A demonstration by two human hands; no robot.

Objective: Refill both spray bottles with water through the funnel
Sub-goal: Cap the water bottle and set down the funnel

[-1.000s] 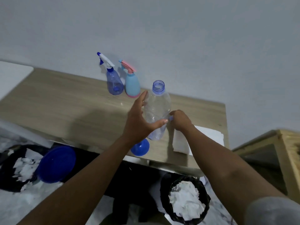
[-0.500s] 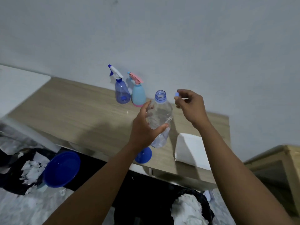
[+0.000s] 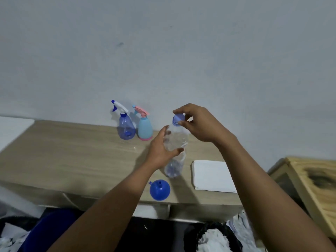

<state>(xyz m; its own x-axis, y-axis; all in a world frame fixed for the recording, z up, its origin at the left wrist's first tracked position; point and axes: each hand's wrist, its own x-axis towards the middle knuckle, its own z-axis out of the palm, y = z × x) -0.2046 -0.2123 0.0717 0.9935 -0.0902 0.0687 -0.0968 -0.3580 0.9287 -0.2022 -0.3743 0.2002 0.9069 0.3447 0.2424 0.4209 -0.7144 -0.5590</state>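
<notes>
Head cam, only view. Landmark = the clear water bottle point(image 3: 175, 148), standing upright on the wooden table point(image 3: 72, 157), roughly mid-table.

Left hand point(image 3: 160, 151) wraps the bottle's mid body from the left side, thumb across the front, fingers curled round the back: a firm grasp. Right hand point(image 3: 198, 122) is at the bottle's top, fingertips pinched on the blue cap point(image 3: 179, 118), which sits at the neck (can't tell if it's threaded on or just resting there). Both forearms bare.

Behind and to the left of the bottle, against the grey wall point(image 3: 181, 51), two spray bottles stand side by side, touching or nearly so: a translucent blue spray bottle point(image 3: 126, 129) w/ white-and-blue trigger head, and, closer to the water bottle, a light-blue spray bottle point(image 3: 145, 129) w/ pink trigger and pink base. Both have trigger heads on. Water level in them: can't tell.

In front of the bottle, near the table's front edge, a blue funnel point(image 3: 160, 190) lies mouth-down w/ spout pointing up. Apart from both hands.

Right of the bottle, a folded white cloth or paper point(image 3: 211, 176) lies flat on the table.

Further right, off the table, a pale wooden crate point(image 3: 312, 188). Below the table's front edge: a dark bin w/ crumpled white paper point(image 3: 212, 239), blurry; low left, a blue round thing point(image 3: 49, 231), too blurred to name.
</notes>
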